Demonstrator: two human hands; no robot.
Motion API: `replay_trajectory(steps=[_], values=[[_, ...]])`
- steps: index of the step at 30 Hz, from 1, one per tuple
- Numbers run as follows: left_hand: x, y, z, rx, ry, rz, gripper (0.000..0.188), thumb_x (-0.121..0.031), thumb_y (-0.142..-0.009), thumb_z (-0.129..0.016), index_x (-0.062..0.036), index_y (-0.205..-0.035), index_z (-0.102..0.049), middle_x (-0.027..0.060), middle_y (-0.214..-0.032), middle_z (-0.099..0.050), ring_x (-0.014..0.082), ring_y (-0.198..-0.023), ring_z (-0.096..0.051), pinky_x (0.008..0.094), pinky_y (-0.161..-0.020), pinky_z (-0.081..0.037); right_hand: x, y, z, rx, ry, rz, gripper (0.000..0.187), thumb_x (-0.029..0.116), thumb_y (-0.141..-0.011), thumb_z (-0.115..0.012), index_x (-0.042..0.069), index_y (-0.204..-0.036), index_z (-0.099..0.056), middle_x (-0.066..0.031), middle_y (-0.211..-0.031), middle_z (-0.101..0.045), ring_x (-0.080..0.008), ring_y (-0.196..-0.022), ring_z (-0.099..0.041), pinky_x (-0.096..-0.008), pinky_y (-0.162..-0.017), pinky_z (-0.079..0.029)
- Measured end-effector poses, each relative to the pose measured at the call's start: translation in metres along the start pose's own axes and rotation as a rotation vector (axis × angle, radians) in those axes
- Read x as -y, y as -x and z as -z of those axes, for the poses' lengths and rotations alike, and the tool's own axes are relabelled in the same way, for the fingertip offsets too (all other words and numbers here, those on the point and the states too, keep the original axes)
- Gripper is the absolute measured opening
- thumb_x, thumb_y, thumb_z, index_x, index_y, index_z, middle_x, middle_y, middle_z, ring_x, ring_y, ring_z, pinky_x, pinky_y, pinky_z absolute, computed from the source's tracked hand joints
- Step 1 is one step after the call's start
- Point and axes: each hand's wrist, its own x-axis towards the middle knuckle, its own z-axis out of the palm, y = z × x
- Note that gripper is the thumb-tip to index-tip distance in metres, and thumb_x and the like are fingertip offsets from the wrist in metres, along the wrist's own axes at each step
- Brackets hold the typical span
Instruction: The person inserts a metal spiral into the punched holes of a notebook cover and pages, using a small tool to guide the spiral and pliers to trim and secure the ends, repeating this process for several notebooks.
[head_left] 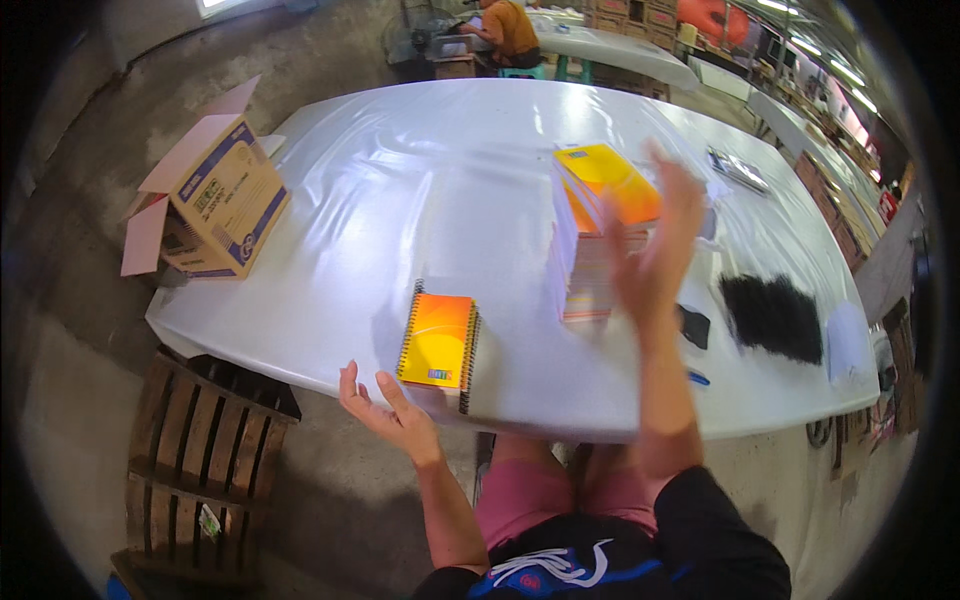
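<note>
A spiral-bound notebook [437,345] with a yellow and orange cover lies near the table's front edge, dark wire coils along both its long sides. My left hand [398,418] is just off its near left corner, fingers spread and holding nothing. Further right stands a tall stack of paper [590,275] topped by yellow and orange covers [605,180]. My right hand [655,245] is raised in front of the stack's right side, blurred by motion, with thumb and fingers apart and nothing visible in it. Part of the stack is hidden behind it.
A white sheet covers the table [330,230]. An open cardboard box [235,205] sits at its left. On the right are a black bristly heap [770,318], a small black item [693,326] and a blue pen [698,377]. Wooden pallets [200,440] stand lower left; another person [510,35] sits far back.
</note>
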Motion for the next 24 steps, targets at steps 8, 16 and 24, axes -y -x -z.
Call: replay_trajectory(steps=[8, 16, 24], values=[[-0.079, 0.015, -0.027, 0.260, 0.151, -0.335, 0.027, -0.009, -0.089, -0.059, 0.0009, -0.113, -0.053, 0.0150, -0.118, -0.051, 0.0293, -0.115, -0.048, 0.0424, -0.100, -0.036, -0.115, -0.052, 0.020, 0.858, -0.222, -0.659, 0.054, 0.048, -0.071, -0.077, 0.001, -0.094, -0.067, -0.0100, -0.076, -0.063, -0.0191, -0.070, -0.060, -0.0316, -0.065, -0.046], [-0.125, -0.013, -0.097, 0.578, 0.291, -0.481, 0.029, -0.005, -0.081, -0.063, 0.0006, -0.109, -0.059, 0.0172, -0.106, -0.058, 0.0298, -0.101, -0.055, 0.0377, -0.090, -0.043, -0.127, -0.068, 0.025, 0.959, -0.213, -0.546, 0.037, 0.030, -0.072, -0.079, -0.002, -0.091, -0.070, -0.0079, -0.075, -0.067, -0.0142, -0.067, -0.060, -0.0271, -0.064, -0.047], [-0.140, -0.099, -0.214, 1.296, 0.218, 0.082, 0.046, -0.033, -0.092, -0.056, -0.0045, -0.129, -0.055, 0.0185, -0.130, -0.055, 0.0292, -0.127, -0.045, 0.0351, -0.107, -0.030, -0.121, -0.063, 0.022, 0.817, -0.213, -0.548, 0.035, 0.019, -0.073, -0.077, -0.001, -0.099, -0.065, -0.0084, -0.081, -0.067, -0.0154, -0.070, -0.062, -0.0277, -0.065, -0.049]])
